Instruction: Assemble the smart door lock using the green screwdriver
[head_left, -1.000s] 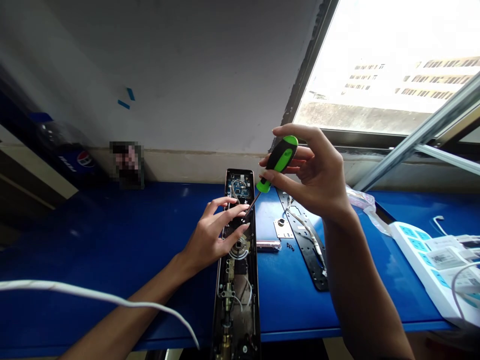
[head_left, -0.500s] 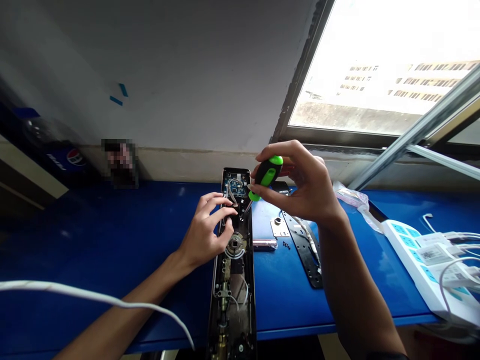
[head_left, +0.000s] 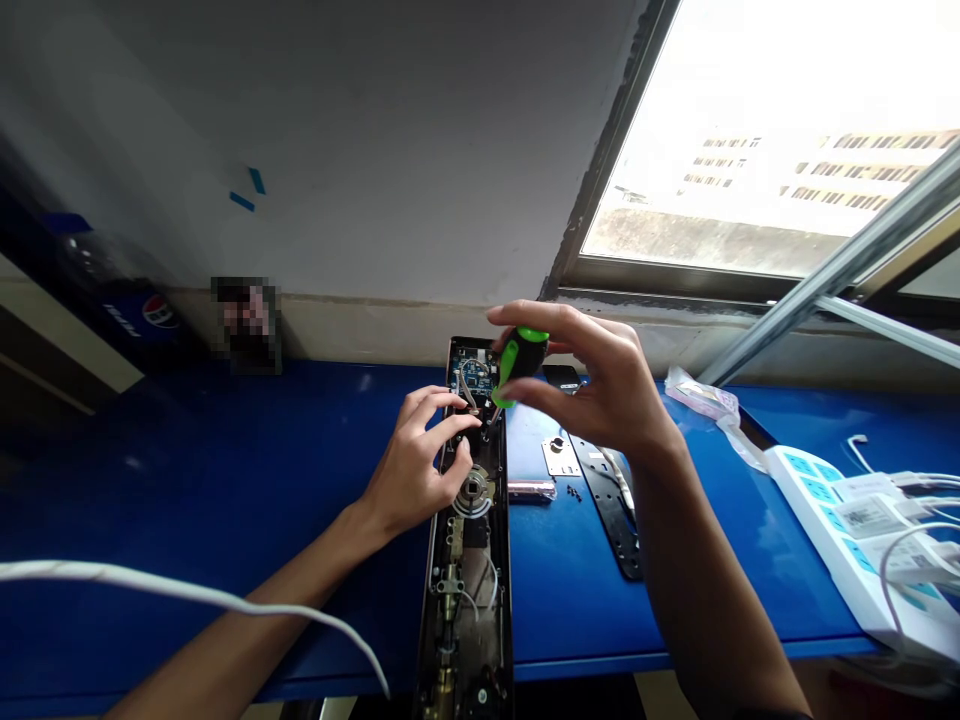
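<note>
Well, my right hand (head_left: 600, 385) is pinching a green-and-black screwdriver (head_left: 517, 365) between thumb and fingers, its shaft slanting down into an open black housing (head_left: 504, 540). My left hand's (head_left: 416, 450) fingers are spreading over that housing; whether they're gripping anything, I cannot tell. Beyond their tips, a blue circuit board (head_left: 470, 372) is sitting. Nearer me than my right fingertips, a metal plate (head_left: 559, 460) and small screws (head_left: 574, 493) are lying, while my right arm (head_left: 697, 560) is partly hiding a black panel (head_left: 615, 530). Behind my left fingers, a white cable (head_left: 187, 594) is crossing in front of my left arm (head_left: 330, 560). Under both hands a blue table (head_left: 300, 480) is spreading, a grey wall (head_left: 375, 150) is rising past the fingertips, and a window (head_left: 735, 80) is glaring to their right.
</note>
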